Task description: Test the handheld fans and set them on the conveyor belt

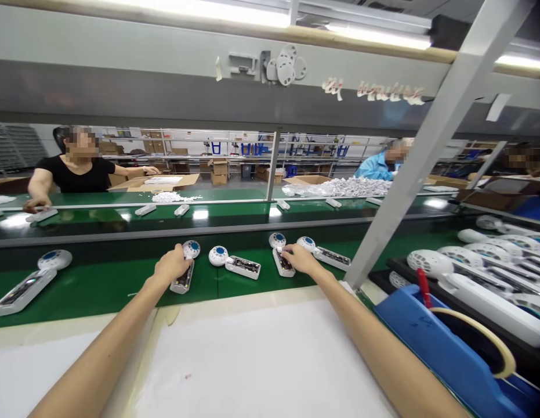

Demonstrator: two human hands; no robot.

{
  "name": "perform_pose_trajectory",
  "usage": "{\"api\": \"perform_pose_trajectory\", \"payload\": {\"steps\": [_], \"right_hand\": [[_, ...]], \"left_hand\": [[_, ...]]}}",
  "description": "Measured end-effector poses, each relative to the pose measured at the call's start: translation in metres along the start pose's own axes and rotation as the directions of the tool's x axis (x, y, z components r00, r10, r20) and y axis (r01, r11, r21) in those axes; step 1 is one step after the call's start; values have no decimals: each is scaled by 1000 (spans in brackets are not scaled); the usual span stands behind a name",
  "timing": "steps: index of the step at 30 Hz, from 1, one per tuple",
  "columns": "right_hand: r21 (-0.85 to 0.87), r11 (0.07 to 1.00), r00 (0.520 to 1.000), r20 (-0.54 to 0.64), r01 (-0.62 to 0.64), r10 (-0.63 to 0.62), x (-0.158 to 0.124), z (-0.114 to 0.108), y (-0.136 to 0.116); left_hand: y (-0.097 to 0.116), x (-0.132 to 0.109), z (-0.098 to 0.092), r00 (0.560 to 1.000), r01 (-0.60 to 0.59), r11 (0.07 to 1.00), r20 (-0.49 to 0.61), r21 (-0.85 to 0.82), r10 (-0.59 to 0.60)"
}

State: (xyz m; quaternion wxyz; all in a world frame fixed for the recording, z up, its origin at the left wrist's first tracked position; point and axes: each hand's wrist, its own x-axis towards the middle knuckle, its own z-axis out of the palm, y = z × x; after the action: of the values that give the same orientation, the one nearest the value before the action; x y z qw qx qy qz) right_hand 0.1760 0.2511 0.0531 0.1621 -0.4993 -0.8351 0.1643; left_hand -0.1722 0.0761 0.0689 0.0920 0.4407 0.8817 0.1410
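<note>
My left hand (pixel 171 265) is closed around the neck of a white handheld fan (pixel 181 284), whose round head with a blue centre sticks out above my fingers. The fan's handle lacks its cover and shows the circuit board inside. Further right, my right hand (pixel 299 259) has its fingers closed on the upper handle of a second fan (pixel 284 267), also uncovered. Between my hands an opened fan (pixel 242 267) lies on the green conveyor belt (pixel 217 287). Another fan (pixel 333 258) lies just behind my right hand, and one more (pixel 26 290) is at far left.
A white-covered worktop (pixel 252 354) is in front of me. At right stand a blue bin (pixel 430 337) with a red pen and tape roll, and rows of fans (pixel 491 290). A slanted metal post (pixel 409 180) crosses the right side. Across the belt, people work beside white parts (pixel 357 187).
</note>
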Motion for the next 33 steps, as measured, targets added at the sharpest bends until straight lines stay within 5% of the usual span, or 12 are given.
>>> {"api": "perform_pose_trajectory", "payload": {"steps": [4,8,13,18,23,33], "right_hand": [[-109,983,986,-94,-149,139,3,-18,9],[-223,886,909,-196,-406,367,0,-33,25],[-319,798,849,-40,-511,527,-3,-42,42],[-376,818,867,70,-435,493,-4,-37,42],[-350,858,902,77,-375,426,-8,-30,32],[86,941,945,50,-327,324,-6,-35,0]], "left_hand": [[-10,-1,-20,996,80,989,34,125,-84],[-11,-7,-39,993,117,975,-29,188,-114],[18,-27,-39,997,-75,984,5,159,75],[53,-50,-6,944,-310,949,138,62,300],[58,-55,20,969,-226,965,136,134,208],[50,-43,26,972,-197,980,135,11,194]]}}
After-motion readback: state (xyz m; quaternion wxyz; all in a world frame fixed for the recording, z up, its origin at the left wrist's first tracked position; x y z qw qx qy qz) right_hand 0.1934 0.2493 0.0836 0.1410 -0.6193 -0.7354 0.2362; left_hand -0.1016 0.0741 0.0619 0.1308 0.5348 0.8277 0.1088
